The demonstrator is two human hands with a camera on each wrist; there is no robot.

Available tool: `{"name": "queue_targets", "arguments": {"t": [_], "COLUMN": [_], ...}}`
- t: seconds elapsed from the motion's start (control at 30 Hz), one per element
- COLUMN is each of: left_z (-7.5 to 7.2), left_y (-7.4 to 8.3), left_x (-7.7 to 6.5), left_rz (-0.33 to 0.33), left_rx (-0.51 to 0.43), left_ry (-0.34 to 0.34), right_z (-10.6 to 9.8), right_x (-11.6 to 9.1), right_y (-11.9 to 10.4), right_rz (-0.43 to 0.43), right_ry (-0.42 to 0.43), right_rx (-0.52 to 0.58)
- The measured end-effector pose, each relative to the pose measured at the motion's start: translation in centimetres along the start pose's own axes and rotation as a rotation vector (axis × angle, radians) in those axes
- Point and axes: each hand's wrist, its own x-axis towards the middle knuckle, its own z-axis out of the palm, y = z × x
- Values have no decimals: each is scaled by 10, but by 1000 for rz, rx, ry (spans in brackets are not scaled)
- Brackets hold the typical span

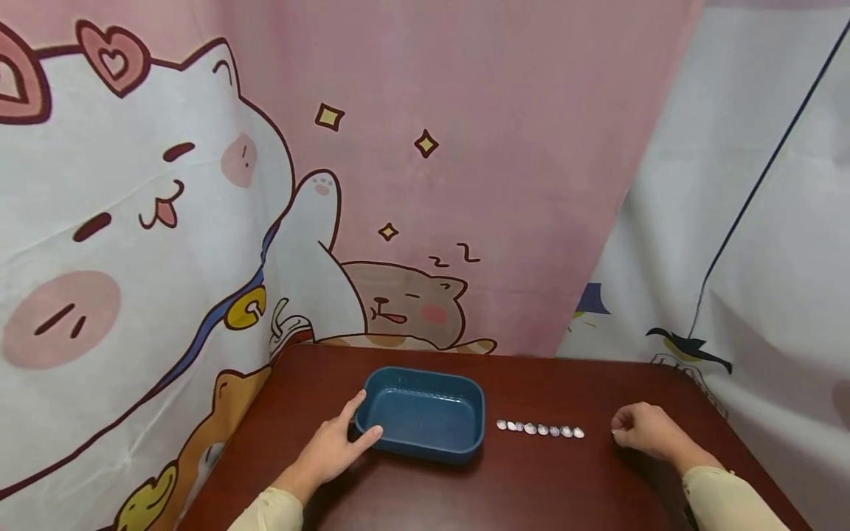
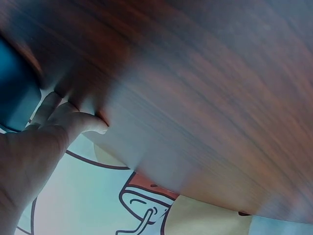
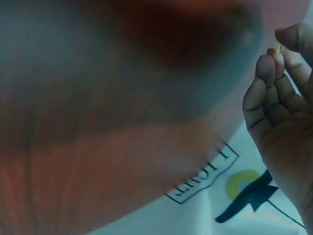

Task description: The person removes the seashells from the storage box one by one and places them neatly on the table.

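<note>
A dark blue rectangular dish [image 1: 425,444] sits on the reddish-brown table, its inside bare. My left hand [image 1: 332,446] rests at its left end, thumb and forefinger spread along the rim. In the left wrist view, other fingers extend beside the dish [image 2: 17,88]. To the right of the dish, several small whitish and purplish shells [image 1: 542,430] lie in a straight row. Farther right, my right hand [image 1: 643,428] pinches a tiny pale piece [image 3: 277,47] between thumb and forefinger. The fingers mostly cover it, so I cannot tell whether it is a shell too.
The wooden table [image 1: 531,487] ends at a printed cloth at the back and sides. A pink curtain [image 1: 505,169] with cartoon cats hangs behind it. White cloth [image 1: 764,184] with a bird drawing borders the right side.
</note>
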Motion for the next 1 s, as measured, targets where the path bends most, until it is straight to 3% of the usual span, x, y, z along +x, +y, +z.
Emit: {"name": "queue_targets", "arguments": {"t": [0.2, 0.47, 0.7, 1.0], "left_z": [-2, 0, -1, 1], "left_y": [-1, 3, 3, 2], "left_x": [-1, -1, 0, 0], "left_rz": [-10, -1, -3, -3], "left_rx": [11, -8, -1, 0], "left_ry": [9, 3, 8, 14], "right_z": [14, 17, 20, 24], "right_x": [1, 10, 16, 18], "right_y": [-2, -10, -4, -7], "right_rz": [-69, -32, -92, -74], "right_ry": [-37, -119, -91, -68], "right_rx": [58, 159, 151, 142]}}
